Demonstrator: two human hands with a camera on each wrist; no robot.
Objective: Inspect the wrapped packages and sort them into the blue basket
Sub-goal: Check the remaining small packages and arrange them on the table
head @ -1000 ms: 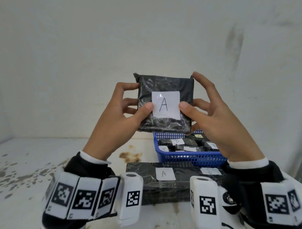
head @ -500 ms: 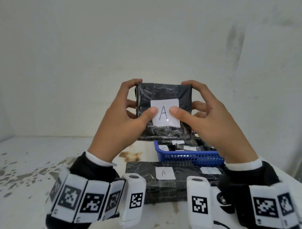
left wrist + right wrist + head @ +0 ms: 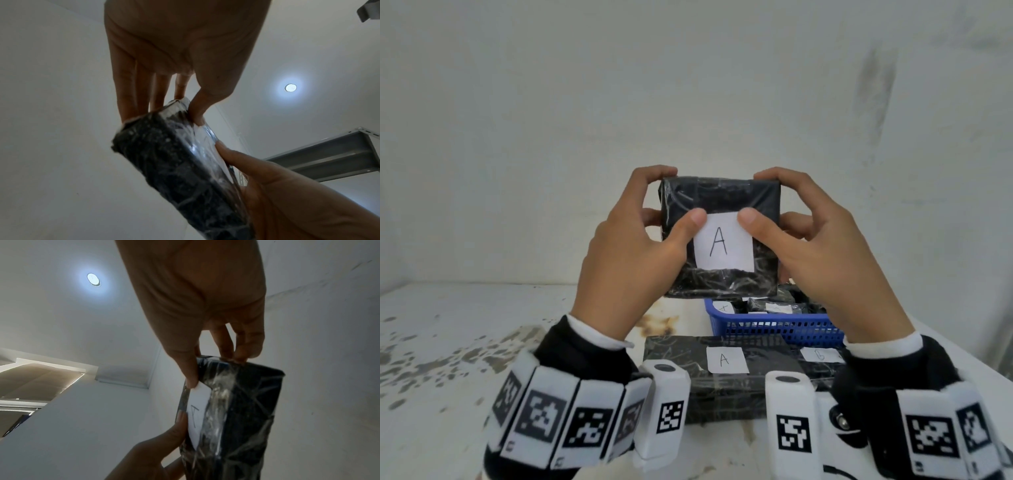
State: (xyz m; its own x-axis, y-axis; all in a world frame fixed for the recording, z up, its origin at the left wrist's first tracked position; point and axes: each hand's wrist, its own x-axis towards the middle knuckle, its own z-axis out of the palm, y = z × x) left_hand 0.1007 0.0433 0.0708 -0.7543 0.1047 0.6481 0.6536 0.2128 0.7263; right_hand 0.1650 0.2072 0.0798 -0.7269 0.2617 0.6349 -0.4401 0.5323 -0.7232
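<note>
A black plastic-wrapped package [image 3: 719,202] with a white label marked "A" [image 3: 723,245] is held up in the air above the table. My left hand [image 3: 633,246] grips its left side, thumb on the front by the label, fingers curled over the top and back. My right hand [image 3: 822,253] grips its right side the same way. The left wrist view shows the package [image 3: 176,162] edge-on between thumb and fingers; the right wrist view shows the package [image 3: 236,410] with its label. The blue basket [image 3: 774,329] below holds several labelled black packages.
A longer black wrapped package [image 3: 722,377] with an "A" label and another label lies on the stained white table [image 3: 465,342] in front of the basket. A pale wall stands close behind. Grey shelving [image 3: 329,154] shows in the left wrist view.
The held package has come down and tilted toward me. Both thumbs slid up to the label's top corners, and the fingers of both hands now curl over the package's top edge.
</note>
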